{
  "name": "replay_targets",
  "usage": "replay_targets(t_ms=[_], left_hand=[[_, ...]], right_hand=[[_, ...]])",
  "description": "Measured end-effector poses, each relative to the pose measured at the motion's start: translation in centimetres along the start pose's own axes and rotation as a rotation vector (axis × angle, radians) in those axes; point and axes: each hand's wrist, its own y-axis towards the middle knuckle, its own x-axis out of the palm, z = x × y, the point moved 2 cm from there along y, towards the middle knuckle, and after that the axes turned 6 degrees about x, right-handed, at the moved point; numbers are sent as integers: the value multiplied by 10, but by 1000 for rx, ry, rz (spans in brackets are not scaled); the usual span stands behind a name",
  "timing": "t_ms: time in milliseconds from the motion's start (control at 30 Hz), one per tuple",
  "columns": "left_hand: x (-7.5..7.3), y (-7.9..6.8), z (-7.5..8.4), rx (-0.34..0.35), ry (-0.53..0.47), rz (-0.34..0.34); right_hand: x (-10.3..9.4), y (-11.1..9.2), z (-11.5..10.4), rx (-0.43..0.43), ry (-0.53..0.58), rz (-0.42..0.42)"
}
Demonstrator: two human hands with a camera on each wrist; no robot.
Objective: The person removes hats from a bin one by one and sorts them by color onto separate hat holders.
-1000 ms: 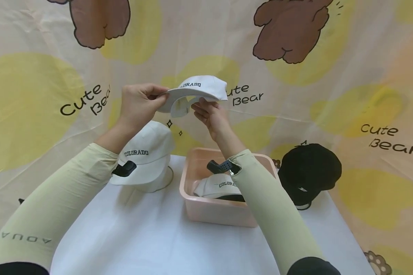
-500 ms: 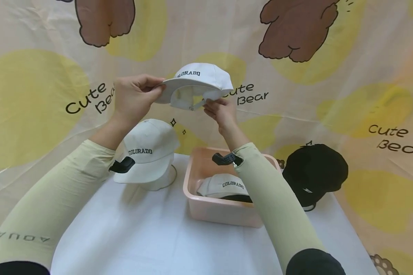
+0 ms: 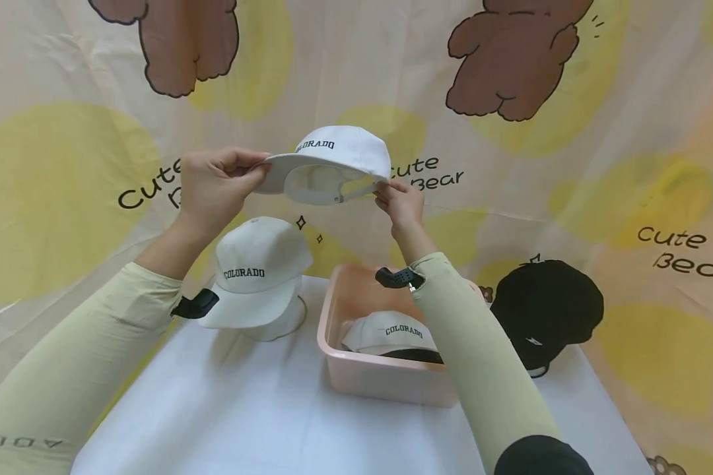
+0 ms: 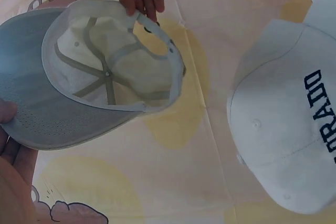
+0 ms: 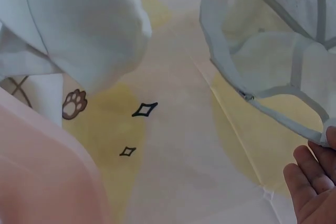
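A white baseball cap (image 3: 344, 146) lettered COLORADO is held up in the air, its brim to the left. My left hand (image 3: 216, 185) pinches the edge of the brim between thumb and fingers. At the back of the cap, my right hand (image 3: 405, 208) pinches the rim beside the strap. The left wrist view looks into the cap's hollow (image 4: 107, 72), showing its seams and the strap opening. In the right wrist view the back strap (image 5: 283, 121) runs to my right fingertips (image 5: 331, 137).
Below stands another white COLORADO cap (image 3: 264, 257) on a white stand (image 3: 279, 323). A pink bin (image 3: 386, 382) at centre contains a white cap with a dark underside (image 3: 392, 333). A black cap (image 3: 546, 310) sits at the right of the white-covered table (image 3: 261, 409). Behind hangs a bear-print cloth (image 3: 630, 165).
My right hand has shifted right along the cap's rim to its back end. My left hand has moved left with the brim. The cap rose, then came down a little in view.
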Motion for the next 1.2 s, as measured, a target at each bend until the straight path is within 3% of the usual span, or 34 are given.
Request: replay_targets(t_ms=[300,467,667,1000,1200], left_hand=[[-4,-5,-3,26,-20,6],[-3,-5,-4,33,15,18],[-2,1,-7,30,58,24],[-6,1,-16,64,84,45],[-14,-9,-23,71,133,46]], right_hand=[[-1,0,5,31,-19,-32],[1,-5,5,46,-124,-137],[-6,-16,-9,38,-268,-202],[-52,-54,-44,-67,-442,-293],[-86,-79,-52,-123,-558,-284]])
